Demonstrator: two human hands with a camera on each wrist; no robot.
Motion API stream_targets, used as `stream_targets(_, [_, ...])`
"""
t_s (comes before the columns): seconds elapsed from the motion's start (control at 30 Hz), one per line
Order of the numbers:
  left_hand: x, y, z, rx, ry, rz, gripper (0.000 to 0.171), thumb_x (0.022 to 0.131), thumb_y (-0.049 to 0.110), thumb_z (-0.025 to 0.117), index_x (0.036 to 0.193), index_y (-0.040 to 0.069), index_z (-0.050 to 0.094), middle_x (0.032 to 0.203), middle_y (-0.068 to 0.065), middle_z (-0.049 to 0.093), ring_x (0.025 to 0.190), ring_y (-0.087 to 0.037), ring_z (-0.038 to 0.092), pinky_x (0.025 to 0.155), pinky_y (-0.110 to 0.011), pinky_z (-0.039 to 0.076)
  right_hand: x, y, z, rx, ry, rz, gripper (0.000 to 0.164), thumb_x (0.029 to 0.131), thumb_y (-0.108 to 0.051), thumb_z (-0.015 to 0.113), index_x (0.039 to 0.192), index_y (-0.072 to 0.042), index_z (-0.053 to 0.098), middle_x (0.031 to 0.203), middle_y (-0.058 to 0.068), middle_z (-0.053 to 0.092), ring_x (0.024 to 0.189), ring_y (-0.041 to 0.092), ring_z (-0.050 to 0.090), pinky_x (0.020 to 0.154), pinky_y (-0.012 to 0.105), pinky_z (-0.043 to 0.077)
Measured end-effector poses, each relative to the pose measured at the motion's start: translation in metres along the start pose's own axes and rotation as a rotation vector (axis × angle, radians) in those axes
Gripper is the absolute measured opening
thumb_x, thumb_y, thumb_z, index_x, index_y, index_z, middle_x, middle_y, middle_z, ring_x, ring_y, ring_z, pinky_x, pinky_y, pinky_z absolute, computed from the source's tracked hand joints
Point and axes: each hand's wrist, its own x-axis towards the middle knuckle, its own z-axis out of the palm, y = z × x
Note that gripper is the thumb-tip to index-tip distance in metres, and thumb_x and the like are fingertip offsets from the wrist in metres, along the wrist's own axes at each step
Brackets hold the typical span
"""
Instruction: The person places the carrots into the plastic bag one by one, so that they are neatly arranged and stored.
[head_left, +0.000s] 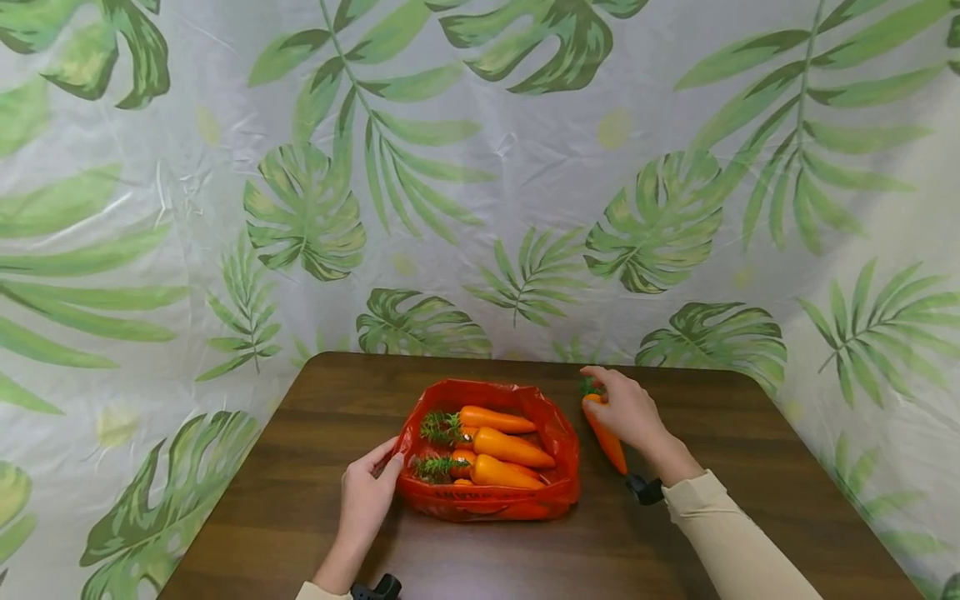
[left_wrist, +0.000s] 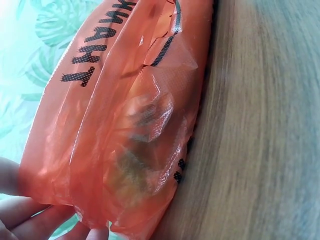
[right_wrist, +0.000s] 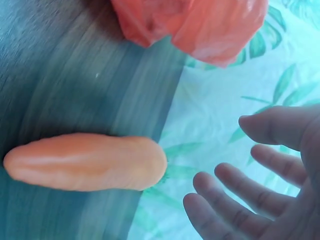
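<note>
A red plastic bag (head_left: 487,505) with black lettering stands with its mouth spread wide. Inside it lie several orange carrots (head_left: 513,448) with green tops (head_left: 442,427) toward the left. My left hand (head_left: 367,490) pinches the bag's left rim between thumb and fingers; the left wrist view shows fingers (left_wrist: 37,220) against the thin bag wall (left_wrist: 90,145). Right of the bag, one loose carrot (head_left: 606,440) lies on the table, tip toward me. Over its leafy end hovers my right hand (head_left: 628,408), fingers spread; the right wrist view shows a gap between fingers and carrot (right_wrist: 85,162).
The dark wooden table (head_left: 300,467) has rounded far corners. Right behind its far edge hangs a pale curtain (head_left: 525,167) printed with green leaves. Black straps with small devices (head_left: 643,489) sit at both wrists.
</note>
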Motion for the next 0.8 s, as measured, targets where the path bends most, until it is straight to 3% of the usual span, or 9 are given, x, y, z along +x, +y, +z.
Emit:
stream_targets(0.13, [0.000,0.001,0.000,-0.022,-0.001,0.011,0.029,0.094,0.007,0.070,0.122,0.002,0.073,0.121,-0.016,0.069,0.111,-0.027,0.067,0.090,-0.036,0.055,0.000,0.006,0.002,-0.024,0.001,0.006,0.052,0.091,-0.022,0.073,0.140,-0.022,0.057,0.120,0.013,0.065,0.105,0.034,0.065,0.070,0.050,0.055])
stream_targets(0.53, [0.000,0.001,-0.001,-0.070,-0.017,0.013,0.031,0.093,0.006,0.070,0.124,0.004,0.071,0.123,-0.017,0.068,0.111,-0.028,0.067,0.089,-0.032,0.055,0.003,0.021,0.011,-0.057,-0.041,0.045,0.051,0.089,-0.018,0.075,0.138,-0.013,0.060,0.119,0.019,0.063,0.097,0.035,0.063,0.061,0.044,0.052])
stream_targets(0.8, [0.002,-0.001,0.001,-0.066,-0.033,0.004,0.034,0.094,0.002,0.069,0.128,0.002,0.068,0.126,-0.020,0.066,0.113,-0.033,0.066,0.092,-0.037,0.054,0.005,0.025,0.017,-0.066,-0.068,0.074,0.053,0.087,-0.018,0.076,0.137,-0.012,0.060,0.118,0.019,0.062,0.097,0.036,0.062,0.065,0.047,0.053])
